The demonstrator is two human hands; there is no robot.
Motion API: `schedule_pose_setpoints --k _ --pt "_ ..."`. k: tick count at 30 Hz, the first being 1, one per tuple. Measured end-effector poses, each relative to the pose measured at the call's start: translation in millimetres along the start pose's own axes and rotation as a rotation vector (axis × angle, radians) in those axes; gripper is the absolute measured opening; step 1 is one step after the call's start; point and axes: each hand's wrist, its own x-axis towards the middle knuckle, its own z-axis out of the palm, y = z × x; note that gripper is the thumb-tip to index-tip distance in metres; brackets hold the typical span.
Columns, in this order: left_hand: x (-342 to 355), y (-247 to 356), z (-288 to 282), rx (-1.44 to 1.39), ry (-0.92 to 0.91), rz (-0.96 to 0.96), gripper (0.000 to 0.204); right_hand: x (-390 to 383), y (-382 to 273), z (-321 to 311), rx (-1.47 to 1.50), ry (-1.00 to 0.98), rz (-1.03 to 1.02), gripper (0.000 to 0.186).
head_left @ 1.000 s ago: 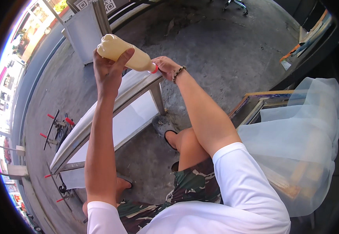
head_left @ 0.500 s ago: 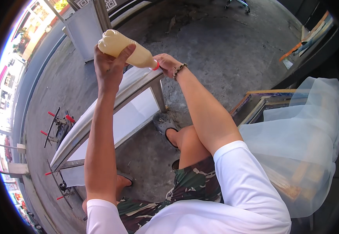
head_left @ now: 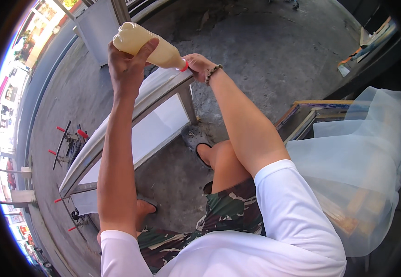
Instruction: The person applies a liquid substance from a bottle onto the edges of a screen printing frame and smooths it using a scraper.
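My left hand point(head_left: 125, 64) is wrapped round a plastic bottle point(head_left: 150, 45) of cream-coloured liquid. The bottle is tilted, its red cap point(head_left: 185, 65) pointing down and to the right over the far end of a framed screen point(head_left: 159, 102). This screen has a pale sheet stretched in a grey frame and stands slanted on its edge. My right hand point(head_left: 201, 65), with a beaded bracelet at the wrist, is closed at the frame's far corner, right beside the cap. The bottle's neck and the frame partly hide its fingers.
Clamps with red handles point(head_left: 73, 143) grip the screen's left side. At right, translucent mesh cloth point(head_left: 352, 157) drapes over wooden frames point(head_left: 320, 104). My foot in a grey clog point(head_left: 195, 138) is near the frame's far end. A grey panel point(head_left: 92, 37) stands beyond, on concrete.
My hands, the bottle and the frame's far end sit slightly higher in the picture, and the view itself has shifted a little. Both hands keep their hold.
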Motion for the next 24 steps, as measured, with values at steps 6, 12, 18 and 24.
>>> schedule_pose_setpoints --k 6,12,18,24 --pt "2.0 0.7 1.8 0.002 -0.008 0.026 0.066 5.8 4.0 -6.5 0.085 -0.003 -0.011 0.019" --pt "-0.2 7.0 2.2 0.041 0.034 0.055 0.066 2.1 1.5 -2.9 0.093 -0.013 0.011 0.019" --pt "-7.6 17.6 -9.1 0.114 0.074 0.138 0.065 -2.6 -4.0 -2.0 0.053 -0.038 0.043 0.027" --pt "-14.3 25.3 -31.2 0.206 0.107 0.185 0.061 -3.9 -9.3 6.6 -0.027 -0.018 0.087 0.033"
